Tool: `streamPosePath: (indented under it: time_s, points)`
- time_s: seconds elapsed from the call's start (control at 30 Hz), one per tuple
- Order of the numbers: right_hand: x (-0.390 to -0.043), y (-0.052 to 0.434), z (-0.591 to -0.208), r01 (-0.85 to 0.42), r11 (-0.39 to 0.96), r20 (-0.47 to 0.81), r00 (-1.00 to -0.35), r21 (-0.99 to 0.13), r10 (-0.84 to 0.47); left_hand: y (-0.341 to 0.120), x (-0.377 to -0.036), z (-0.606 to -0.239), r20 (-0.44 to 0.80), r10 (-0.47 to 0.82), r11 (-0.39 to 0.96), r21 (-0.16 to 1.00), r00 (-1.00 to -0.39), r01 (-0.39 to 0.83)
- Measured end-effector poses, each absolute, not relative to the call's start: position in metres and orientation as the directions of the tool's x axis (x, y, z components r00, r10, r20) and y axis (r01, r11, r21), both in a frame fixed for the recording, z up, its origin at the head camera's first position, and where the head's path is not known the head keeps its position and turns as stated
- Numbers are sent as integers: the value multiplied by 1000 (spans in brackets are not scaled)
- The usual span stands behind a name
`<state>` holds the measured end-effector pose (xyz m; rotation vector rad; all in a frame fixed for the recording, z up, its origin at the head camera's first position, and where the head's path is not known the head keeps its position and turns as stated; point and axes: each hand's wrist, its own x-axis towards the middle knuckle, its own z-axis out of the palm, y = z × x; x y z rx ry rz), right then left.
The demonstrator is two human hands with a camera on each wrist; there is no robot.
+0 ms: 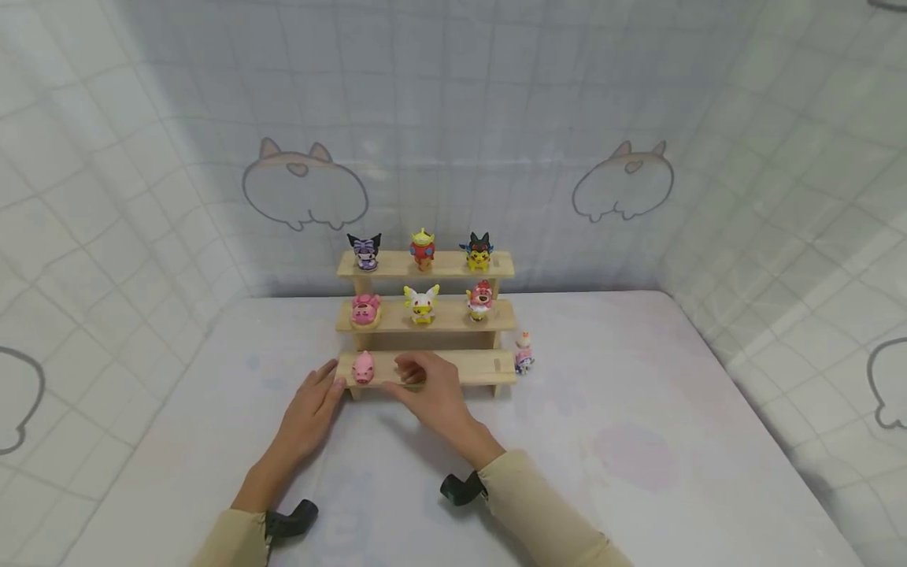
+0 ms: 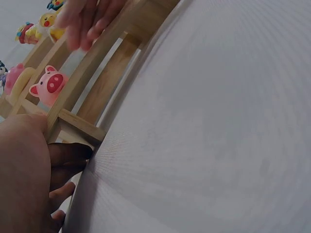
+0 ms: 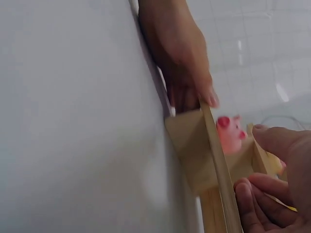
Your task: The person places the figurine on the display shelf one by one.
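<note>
Two beige sleeves enter at the bottom of the head view, each with a dark camera mount at the wrist. Above them, at lower centre, the left hand lies with its fingers fairly straight, its fingertips against the left end of the wooden stepped shelf. Just right of it, the right hand reaches onto the lowest step with curled fingers; something yellowish shows under them in the right wrist view, but I cannot tell whether they pinch it.

Between both hands a pink pig figure stands upright on the lowest step, near its left end, snout facing the camera. This shelf's long axis runs left to right across the frame, its steps rising toward the back. At its right end, a small white and pink figure stands on the pale surface.

Higher up, the middle step carries a pink round figure, a white and yellow figure and a red figure. On the top step stand a purple and black figure, a red and yellow figure and a yellow and black figure.

Farthest back, the tiled backdrop shows outlined cartoon animal shapes. No readable writing appears.
</note>
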<state>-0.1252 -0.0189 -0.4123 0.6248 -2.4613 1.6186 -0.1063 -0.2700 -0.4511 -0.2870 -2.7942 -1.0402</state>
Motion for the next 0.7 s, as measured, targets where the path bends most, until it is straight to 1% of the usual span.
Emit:
streamPosePath:
  time_s: [0.1, 0.23, 0.37, 0.57, 0.7]
  points:
    - [-123, 2, -411, -413, 327, 336, -903, -850, -267, -270, -107, -449, 185, 123, 745, 631, -975, 214]
    - [-121, 23, -410, -404, 329, 341, -911, -854, -232, -270, -106, -447, 170, 117, 749, 632, -978, 200]
    - [-119, 34, -410, -389, 338, 331, -918, -857, -218, -272, -106, -446, 172, 118, 747, 633, -978, 202]
    - [-116, 48, -414, -401, 360, 349, -915, -842, -204, -271, -106, -447, 151, 124, 753, 629, -981, 192]
    - [-116, 64, -415, -396, 376, 363, -918, -838, -157, -271, -107, -449, 154, 126, 753, 628, -980, 196]
